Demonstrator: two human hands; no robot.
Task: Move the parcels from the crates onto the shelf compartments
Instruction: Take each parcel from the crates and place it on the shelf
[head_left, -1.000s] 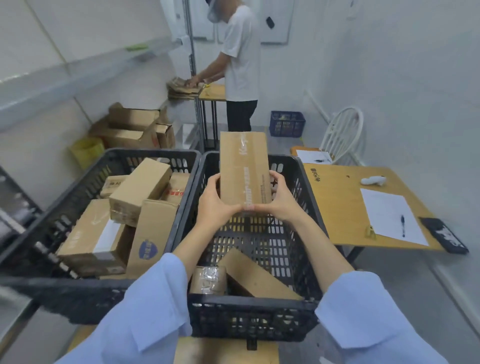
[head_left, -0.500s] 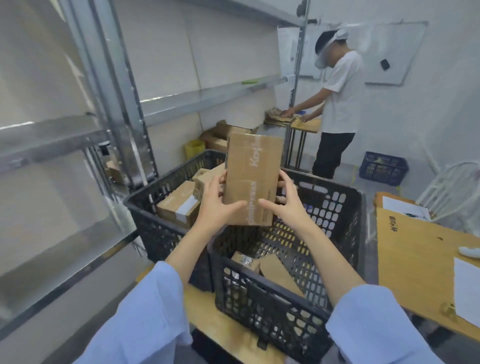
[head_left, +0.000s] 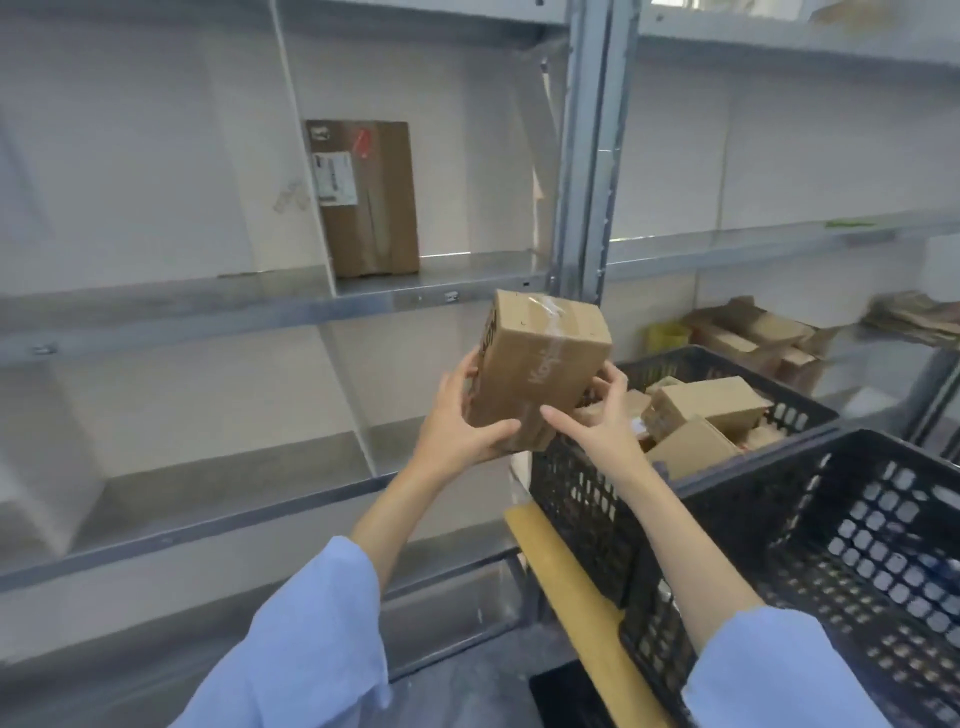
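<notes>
A person in light blue sleeves holds a brown cardboard parcel (head_left: 540, 369) up in front of a grey metal shelf (head_left: 260, 306), in the air just below the edge of its middle board and above the near corner of a black crate (head_left: 582, 493). The left hand (head_left: 457, 421) grips the parcel's lower left side, thumb across the front face. The right hand (head_left: 597, 421) grips the lower right side, thumb on the front and fingers curled behind. The parcel tilts back, its top sealed with clear tape. Pale lettering runs up the front face and seems to begin "Koj"; the rest is blurred. Dark print on the left face cannot be read.

On the middle board, in the compartment right of a white divider, a flat parcel (head_left: 369, 197) stands upright against that divider. It carries a white label with print too small to read and a red mark near its top.

The black crate holds several more boxes (head_left: 711, 402), piled loosely. A second black crate (head_left: 831, 545) stands touching it, nearer the camera. Both rest on a yellow wooden tabletop (head_left: 566, 571). Beyond them lie opened cartons (head_left: 753, 332) and a yellow bin (head_left: 667, 335).
</notes>
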